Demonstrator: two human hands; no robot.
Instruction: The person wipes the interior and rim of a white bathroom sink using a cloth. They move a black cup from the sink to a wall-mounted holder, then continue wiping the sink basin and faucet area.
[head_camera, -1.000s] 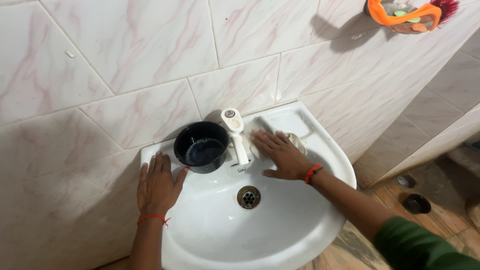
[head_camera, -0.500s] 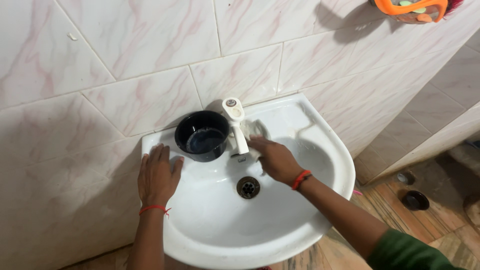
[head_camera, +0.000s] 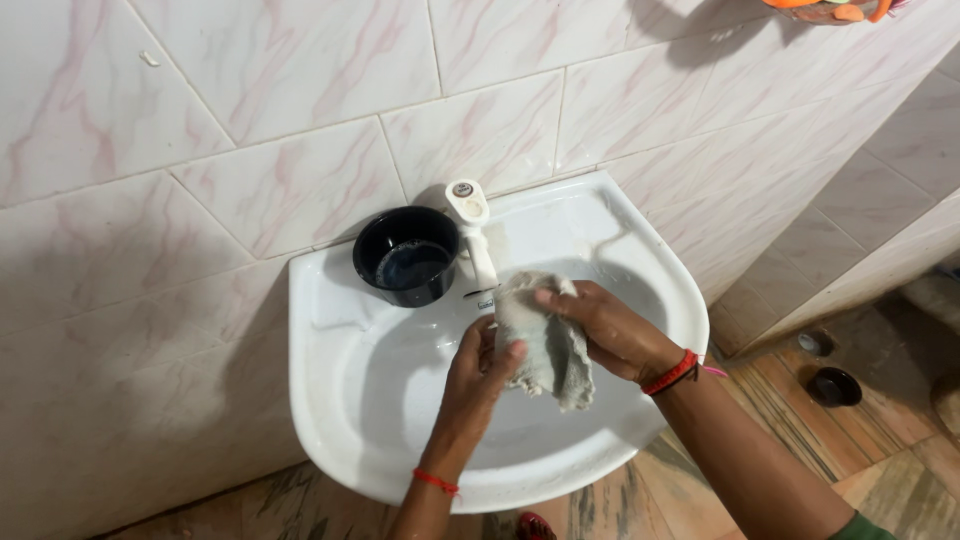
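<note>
At mid-frame, over the sink (head_camera: 330, 400), the left hand (head_camera: 478, 375) and the right hand (head_camera: 610, 330) pinch a grey rag (head_camera: 545, 335) between closed fingers, seemingly mid-fold or mid-wring, which needs a firmer twisting grip.

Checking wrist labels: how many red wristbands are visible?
2. One wristband on the left wrist, near the basin's front rim; another wristband on the right wrist, beside the grey cloth.

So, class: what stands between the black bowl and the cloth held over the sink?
The white tap stands between the bowl and the cloth, on the sink ledge. The head view shows it.
</note>
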